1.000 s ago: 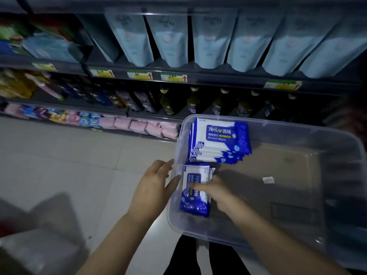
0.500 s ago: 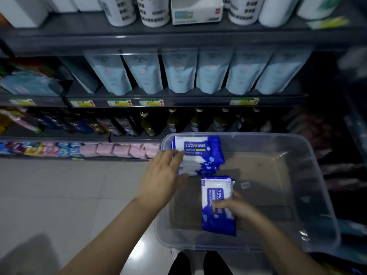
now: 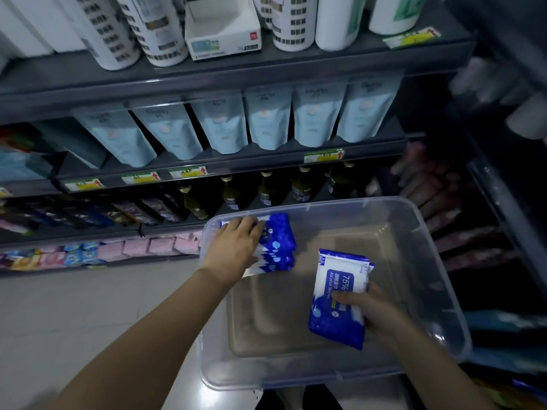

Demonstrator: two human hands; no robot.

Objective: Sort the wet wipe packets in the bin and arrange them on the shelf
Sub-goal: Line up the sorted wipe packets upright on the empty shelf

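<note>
A clear plastic bin [image 3: 438, 261] sits in front of me, low before the shelves. In its far left corner lies a stack of blue and white alcohol wipe packets [image 3: 281, 247]. My left hand [image 3: 236, 247] lies on top of that stack, fingers reaching over its far edge. My right hand [image 3: 367, 309] grips a small bundle of the same wipe packets [image 3: 337, 297] and holds it upright above the bin's middle, thumb across the front.
Dark shelves [image 3: 236, 75] rise behind the bin: white canisters and a white box [image 3: 225, 37] on top, pale blue pouches [image 3: 266, 119] below, then dark bottles [image 3: 266, 187] and pink packs [image 3: 136, 247]. Grey tiled floor [image 3: 88, 306] lies to the left.
My left hand has gone from outside the bin's wall onto the far stack. My right hand has lifted its wipe packets off the bin floor and carried them right. The view has tilted upward.
</note>
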